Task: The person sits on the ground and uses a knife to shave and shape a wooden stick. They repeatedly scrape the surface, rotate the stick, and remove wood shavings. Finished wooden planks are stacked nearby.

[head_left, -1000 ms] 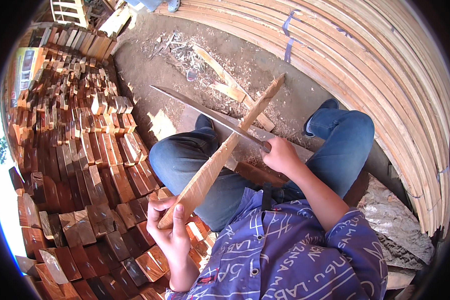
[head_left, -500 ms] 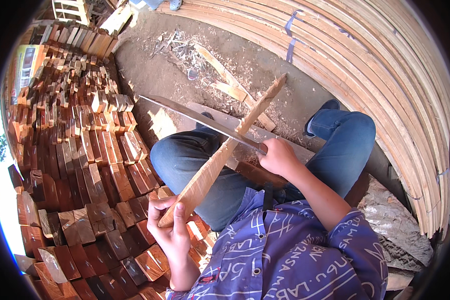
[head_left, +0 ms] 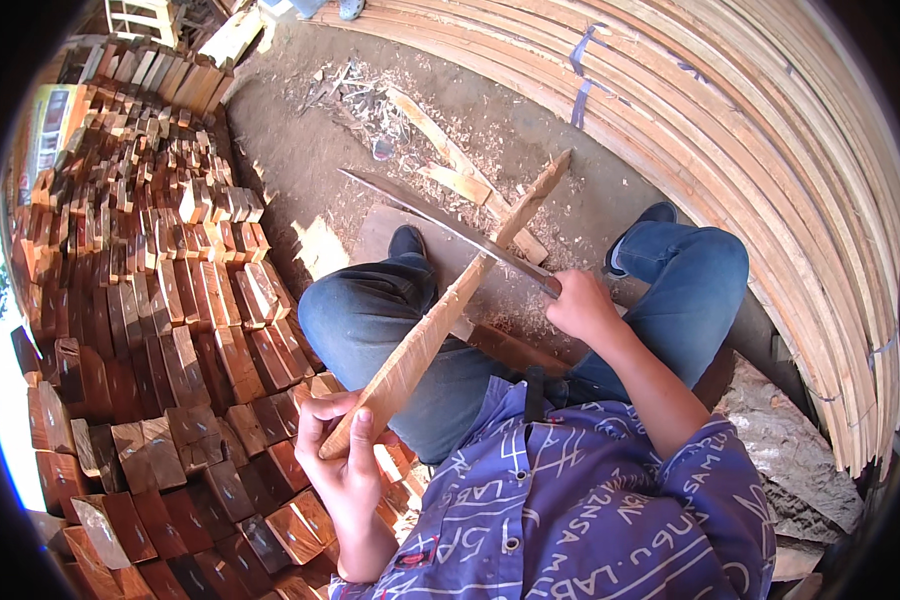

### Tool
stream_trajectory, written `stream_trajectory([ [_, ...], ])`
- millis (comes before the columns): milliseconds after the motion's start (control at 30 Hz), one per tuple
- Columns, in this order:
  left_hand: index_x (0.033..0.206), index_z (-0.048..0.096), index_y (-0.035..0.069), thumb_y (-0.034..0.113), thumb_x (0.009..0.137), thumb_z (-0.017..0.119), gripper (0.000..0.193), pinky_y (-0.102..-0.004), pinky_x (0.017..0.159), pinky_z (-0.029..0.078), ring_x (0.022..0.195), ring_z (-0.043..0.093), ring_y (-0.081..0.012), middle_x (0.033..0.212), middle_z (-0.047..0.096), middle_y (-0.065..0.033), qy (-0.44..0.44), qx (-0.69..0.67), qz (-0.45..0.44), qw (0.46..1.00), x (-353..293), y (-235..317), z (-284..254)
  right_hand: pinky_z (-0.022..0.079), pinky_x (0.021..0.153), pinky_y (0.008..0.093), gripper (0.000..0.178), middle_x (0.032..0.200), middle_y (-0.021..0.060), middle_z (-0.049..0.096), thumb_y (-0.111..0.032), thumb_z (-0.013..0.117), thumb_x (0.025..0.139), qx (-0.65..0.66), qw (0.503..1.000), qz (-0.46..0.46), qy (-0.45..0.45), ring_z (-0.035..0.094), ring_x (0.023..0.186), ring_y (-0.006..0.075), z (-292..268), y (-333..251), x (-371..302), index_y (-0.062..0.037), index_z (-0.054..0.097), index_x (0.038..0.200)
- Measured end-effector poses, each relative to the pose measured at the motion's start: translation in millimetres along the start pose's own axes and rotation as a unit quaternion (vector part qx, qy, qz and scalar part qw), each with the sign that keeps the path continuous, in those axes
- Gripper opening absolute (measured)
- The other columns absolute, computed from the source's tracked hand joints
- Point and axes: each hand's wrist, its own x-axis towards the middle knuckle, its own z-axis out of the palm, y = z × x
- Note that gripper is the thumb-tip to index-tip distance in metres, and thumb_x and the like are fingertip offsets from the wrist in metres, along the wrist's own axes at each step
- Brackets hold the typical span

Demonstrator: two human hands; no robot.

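Left hand closed round lower end of long wood slat, thumb on top face; slat slopes up and away over left knee, far tip near the debris on dirt floor. Right hand fist-tight on handle of long blade; blade lies across slat at approx. upper third, edge touching wood. Vs. 0.5 s ago: blade contact sits slightly lower on slat, i.e. nearer the person; blade tip angle much the same. Vs. 1.0 s ago: same trend, blade drawn closer in. Left-hand grip and slat angle unchanged. Wood shavings and offcuts on floor beyond feet, no shift noted. Stacked reddish wood blocks at person's left, bent pale strips piled at right, both as before.
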Motion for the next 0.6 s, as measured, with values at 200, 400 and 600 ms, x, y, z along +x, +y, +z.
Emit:
stream_trajectory([
  [200,0.096,0.053,-0.001,0.011,0.094,0.065,0.017,-0.0275,0.051,0.06,0.074,0.067,-0.0167,0.096,0.061,-0.0114,0.001,0.022,0.019,1.0,0,3,2,0.052,0.078,0.0511,0.024,0.085,0.0263,0.067,-0.021,0.066,0.079,0.052,0.995,-0.08,-0.031,0.066,0.085,0.0435,-10,-54,-38,0.0001,0.07,0.089],
  [400,0.096,0.055,-0.003,0.002,0.094,0.061,0.008,-0.0246,0.057,0.058,0.072,0.066,-0.0139,0.097,0.065,-0.0155,-0.031,0.013,0.001,0.999,-10,9,3,0.052,0.079,0.0499,0.025,0.083,0.0257,0.068,-0.02,0.067,0.074,-0.004,1.0,-0.005,0.028,0.066,0.084,0.0423,1,1,9,0.0002,0.071,0.088],
  [600,0.089,0.056,-0.002,-0.004,0.086,0.071,0.015,-0.025,0.058,0.055,0.071,0.071,-0.0154,0.088,0.07,-0.0161,-0.006,0.074,0.013,0.997,-5,-1,0,0.052,0.077,0.0495,0.025,0.082,0.0247,0.068,-0.022,0.068,0.08,-0.004,1.0,0.01,-0.002,0.066,0.083,0.0422,-8,-7,-1,-0.0006,0.072,0.092],
])
